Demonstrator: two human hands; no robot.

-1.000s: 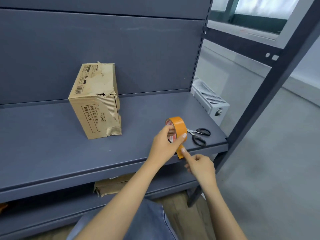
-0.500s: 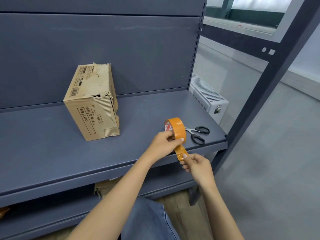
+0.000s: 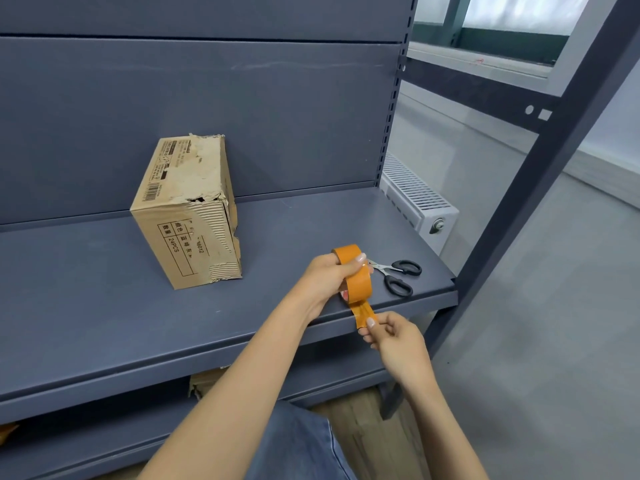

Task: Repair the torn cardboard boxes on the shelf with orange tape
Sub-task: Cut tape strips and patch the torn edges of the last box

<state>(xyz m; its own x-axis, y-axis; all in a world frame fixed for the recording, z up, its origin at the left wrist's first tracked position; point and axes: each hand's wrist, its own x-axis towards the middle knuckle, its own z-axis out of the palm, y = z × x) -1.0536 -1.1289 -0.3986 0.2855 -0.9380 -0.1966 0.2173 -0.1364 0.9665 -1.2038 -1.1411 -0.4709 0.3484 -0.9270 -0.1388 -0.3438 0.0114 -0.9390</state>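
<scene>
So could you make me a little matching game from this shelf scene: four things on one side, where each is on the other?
Things:
1. tape roll
2. tape end
3. scissors
4. cardboard box

Places:
A. lying on the shelf, far right
B. pinched by the right hand
C. standing on the shelf, left
D. gripped by the left hand

Pairs: 1-D, 2-B, 3-A, 4-C

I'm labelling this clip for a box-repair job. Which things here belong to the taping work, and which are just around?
Part of the job:
- orange tape roll, gripped by the left hand
- tape end, pinched by the right hand
- torn cardboard box
- scissors

Just around:
- radiator
- window frame
</scene>
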